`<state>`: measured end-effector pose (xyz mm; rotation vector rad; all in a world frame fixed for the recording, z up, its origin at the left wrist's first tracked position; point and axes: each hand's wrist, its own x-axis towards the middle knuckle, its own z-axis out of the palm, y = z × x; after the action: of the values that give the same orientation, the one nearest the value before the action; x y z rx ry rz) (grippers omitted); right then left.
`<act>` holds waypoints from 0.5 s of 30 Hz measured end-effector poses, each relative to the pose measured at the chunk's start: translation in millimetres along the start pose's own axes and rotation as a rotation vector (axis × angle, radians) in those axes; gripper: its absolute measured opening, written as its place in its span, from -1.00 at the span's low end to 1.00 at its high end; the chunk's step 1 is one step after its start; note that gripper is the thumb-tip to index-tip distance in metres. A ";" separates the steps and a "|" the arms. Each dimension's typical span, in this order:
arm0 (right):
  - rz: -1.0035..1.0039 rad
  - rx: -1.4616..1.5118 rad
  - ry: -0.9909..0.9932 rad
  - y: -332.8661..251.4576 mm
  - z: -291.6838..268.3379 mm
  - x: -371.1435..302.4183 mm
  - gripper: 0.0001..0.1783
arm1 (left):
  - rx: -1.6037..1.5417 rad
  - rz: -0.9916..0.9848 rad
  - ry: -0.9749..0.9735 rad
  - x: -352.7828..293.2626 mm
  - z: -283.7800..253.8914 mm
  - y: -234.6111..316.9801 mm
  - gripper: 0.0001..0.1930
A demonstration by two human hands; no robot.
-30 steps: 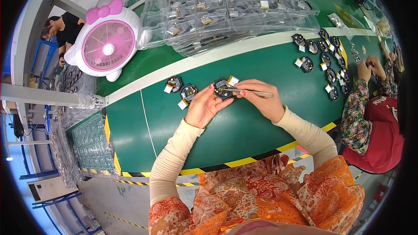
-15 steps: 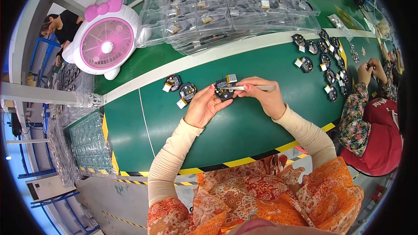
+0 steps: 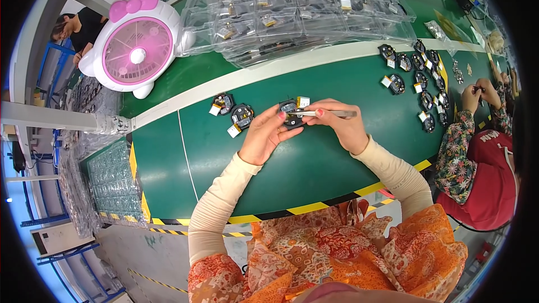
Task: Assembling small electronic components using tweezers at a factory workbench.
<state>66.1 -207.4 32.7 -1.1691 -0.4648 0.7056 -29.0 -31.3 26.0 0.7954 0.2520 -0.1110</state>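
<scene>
My left hand [image 3: 265,136] is closed on the near left edge of a round black electronic module [image 3: 291,121] at the middle of the green bench. A small silvery battery pouch [image 3: 304,102] sticks out at the module's far right edge. Metal tweezers [image 3: 337,113] are pinched in my right hand [image 3: 340,124], their tips over the module's inside next to my left thumb. What the tips touch is too small to make out. Just left of my hands lie two similar modules, one nearer [image 3: 243,115] and one farther [image 3: 223,103], each with a battery pouch beside it.
Clear plastic trays [image 3: 303,14] holding parts are stacked beyond the pale bench rail. A pink-and-white fan [image 3: 137,55] stands at far left. Several black modules [image 3: 396,84] lie to the right, near a co-worker's hands [image 3: 480,94]. Striped tape [image 3: 314,208] marks the bench's near edge.
My left fingers and thumb have shifted slightly on the module, which now looks turned or tilted a little. The tweezers stay over it. The view has moved slightly.
</scene>
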 end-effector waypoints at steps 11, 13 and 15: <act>-0.066 -0.136 -0.063 1.9 0.2 -2.2 -0.80 | 0.093 0.007 0.091 0.8 -1.1 -5.6 -0.68; -0.066 -0.151 -0.073 3.2 -1.9 -1.4 -0.80 | 0.087 -0.006 0.085 0.8 -1.8 -4.6 -0.68; -0.056 -0.132 -0.076 2.8 -3.0 -0.4 -0.80 | 0.063 -0.030 0.080 0.9 -1.5 -2.8 -0.68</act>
<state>67.1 -209.0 29.1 -1.2510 -0.6127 0.6808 -29.0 -32.1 22.9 0.8601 0.3375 -0.1157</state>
